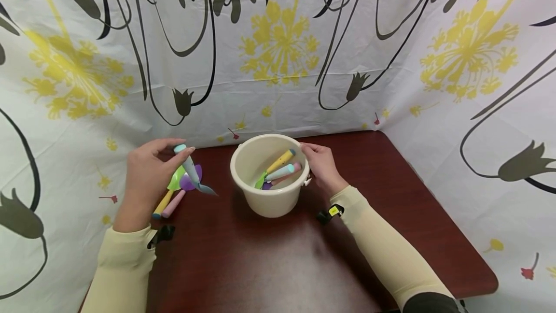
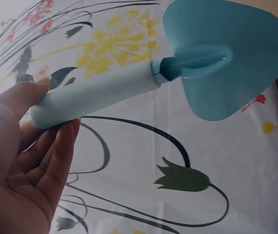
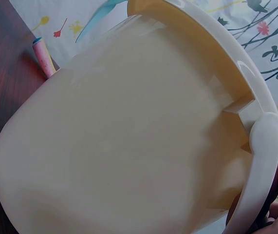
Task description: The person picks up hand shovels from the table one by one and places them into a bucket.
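My left hand [image 1: 149,170] pinches the handle end of a light blue toy trowel [image 2: 100,95], held above the table with its blade hanging down toward the right. In the left wrist view the thumb and fingertips grip the pale handle, and the wide teal blade points away. My right hand [image 1: 322,165] grips the rim of a cream bucket [image 1: 271,203] at its right side, near the handle joint [image 3: 266,134]. Inside the bucket lie several toy tools, among them a yellow handle [image 1: 281,161], a light blue handle [image 1: 280,173] and a pink one, partly hidden by the wall.
Left of the bucket, below my left hand, lie a green tool with a yellow handle [image 1: 162,204] and a purple tool with a pink handle [image 1: 173,204]. Flower-printed cloth [image 1: 278,100] walls the back and sides of the dark red table [image 1: 260,264].
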Demonstrator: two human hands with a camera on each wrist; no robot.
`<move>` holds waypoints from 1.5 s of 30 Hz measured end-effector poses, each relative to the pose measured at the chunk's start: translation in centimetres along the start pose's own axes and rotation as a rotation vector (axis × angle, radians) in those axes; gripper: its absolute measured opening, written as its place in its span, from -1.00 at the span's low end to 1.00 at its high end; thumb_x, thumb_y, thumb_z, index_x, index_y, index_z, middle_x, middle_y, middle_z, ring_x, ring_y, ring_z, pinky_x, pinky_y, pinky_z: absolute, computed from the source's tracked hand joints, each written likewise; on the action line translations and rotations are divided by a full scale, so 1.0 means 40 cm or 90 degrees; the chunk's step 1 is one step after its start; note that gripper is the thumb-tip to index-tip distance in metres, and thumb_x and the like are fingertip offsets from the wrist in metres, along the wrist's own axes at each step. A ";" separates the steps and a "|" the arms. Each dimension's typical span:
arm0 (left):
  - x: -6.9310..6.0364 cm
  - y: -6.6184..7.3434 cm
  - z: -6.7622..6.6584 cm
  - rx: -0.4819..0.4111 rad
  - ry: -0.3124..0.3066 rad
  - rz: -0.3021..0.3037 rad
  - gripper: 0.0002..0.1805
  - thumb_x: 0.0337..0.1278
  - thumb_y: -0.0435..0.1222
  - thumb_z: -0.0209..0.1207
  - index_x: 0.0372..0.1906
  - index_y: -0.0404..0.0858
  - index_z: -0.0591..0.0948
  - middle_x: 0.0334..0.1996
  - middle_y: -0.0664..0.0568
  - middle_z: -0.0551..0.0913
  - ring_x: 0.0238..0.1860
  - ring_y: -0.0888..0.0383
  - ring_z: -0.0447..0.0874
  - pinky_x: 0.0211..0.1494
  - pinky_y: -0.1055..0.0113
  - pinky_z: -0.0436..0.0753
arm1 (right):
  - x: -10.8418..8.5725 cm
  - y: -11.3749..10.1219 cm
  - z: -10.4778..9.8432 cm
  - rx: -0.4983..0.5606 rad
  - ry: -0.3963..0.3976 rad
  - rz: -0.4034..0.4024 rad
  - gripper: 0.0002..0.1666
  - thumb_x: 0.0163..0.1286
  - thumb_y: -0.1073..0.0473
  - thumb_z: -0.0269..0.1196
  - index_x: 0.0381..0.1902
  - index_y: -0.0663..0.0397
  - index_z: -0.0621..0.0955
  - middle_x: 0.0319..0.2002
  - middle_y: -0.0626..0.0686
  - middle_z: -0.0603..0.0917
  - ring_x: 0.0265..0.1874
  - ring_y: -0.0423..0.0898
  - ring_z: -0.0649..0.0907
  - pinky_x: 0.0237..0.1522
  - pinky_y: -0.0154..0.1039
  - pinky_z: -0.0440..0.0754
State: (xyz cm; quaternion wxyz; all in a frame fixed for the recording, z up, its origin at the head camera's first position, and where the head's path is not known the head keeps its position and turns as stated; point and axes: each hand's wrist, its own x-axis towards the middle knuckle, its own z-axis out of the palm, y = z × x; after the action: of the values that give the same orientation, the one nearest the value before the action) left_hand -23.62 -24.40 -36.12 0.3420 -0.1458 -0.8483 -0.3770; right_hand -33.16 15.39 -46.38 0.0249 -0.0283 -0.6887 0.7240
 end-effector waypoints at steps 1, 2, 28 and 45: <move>0.002 0.004 -0.002 0.001 -0.001 0.004 -0.75 0.21 -0.27 0.63 -0.04 -0.21 0.91 -0.23 -0.02 0.89 -0.34 0.62 0.66 -0.18 0.67 0.56 | -0.001 0.000 0.000 -0.001 0.000 0.001 -0.55 0.71 0.06 0.27 0.37 0.18 0.73 0.19 0.33 0.77 -0.34 -0.15 0.83 -0.53 -0.32 0.71; 0.005 0.008 -0.004 0.000 -0.002 0.007 -0.75 0.21 -0.27 0.63 -0.04 -0.21 0.91 -0.25 -0.02 0.89 -0.35 0.62 0.66 -0.19 0.67 0.56 | -0.001 0.000 0.000 -0.001 -0.001 0.001 -0.55 0.71 0.06 0.27 0.37 0.18 0.73 0.18 0.34 0.77 -0.36 -0.16 0.82 -0.54 -0.32 0.70; 0.085 0.113 -0.031 -0.049 -0.002 0.095 -0.77 0.14 -0.40 0.64 -0.11 -0.31 0.89 -0.30 -0.02 0.87 -0.35 0.58 0.73 -0.11 0.64 0.67 | -0.003 -0.001 0.002 0.016 -0.004 -0.004 -0.56 0.70 0.07 0.27 0.34 0.19 0.74 0.13 0.35 0.79 -0.41 -0.14 0.83 -0.59 -0.29 0.70; 0.155 0.173 0.018 -0.068 -0.024 0.163 -0.80 0.19 -0.34 0.63 -0.14 -0.30 0.88 -0.27 0.01 0.87 -0.35 0.55 0.71 -0.16 0.60 0.68 | -0.001 0.000 0.001 0.013 -0.001 -0.001 -0.58 0.70 0.06 0.28 0.31 0.16 0.77 0.10 0.32 0.81 -0.41 -0.14 0.84 -0.58 -0.28 0.72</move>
State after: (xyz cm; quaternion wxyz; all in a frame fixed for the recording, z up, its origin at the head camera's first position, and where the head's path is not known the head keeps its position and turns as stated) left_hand -24.97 -19.26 -28.45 0.3627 -0.2781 -0.8077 -0.3723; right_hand -33.11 15.35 -46.38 0.0253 -0.0269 -0.6815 0.7309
